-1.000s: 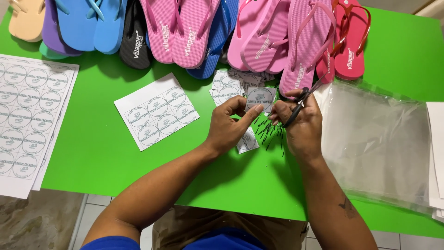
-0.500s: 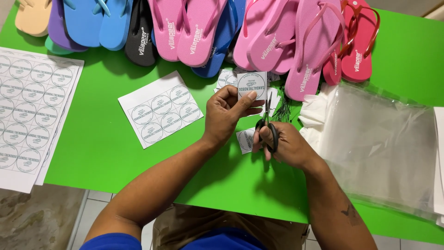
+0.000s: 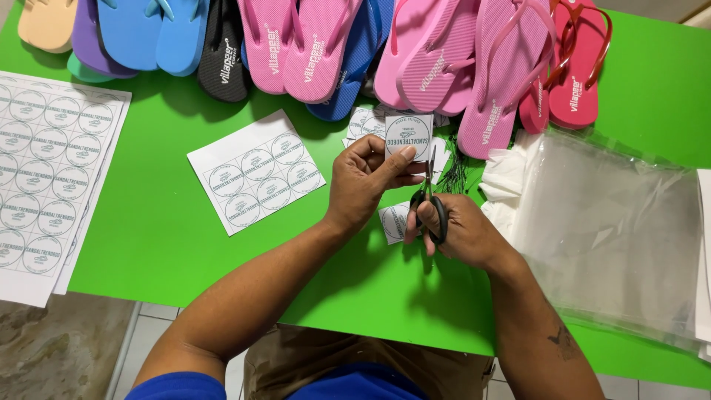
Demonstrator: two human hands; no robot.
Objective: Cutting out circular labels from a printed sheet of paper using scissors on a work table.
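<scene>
My left hand pinches a small square paper piece with one printed round label, held upright above the green table. My right hand grips black-handled scissors, blades pointing up along the right edge of that piece. A cut label piece lies on the table under my hands. More cut pieces lie just beyond my left hand.
A sheet with several round labels lies to the left, and a larger label sheet at the far left edge. Flip-flops in pink, blue, black and red line the far side. Clear plastic bags lie stacked at right.
Both hands have shifted slightly; the scissors went from lying sideways near the label to pointing upward along its right edge, with the label held higher and turned square.
</scene>
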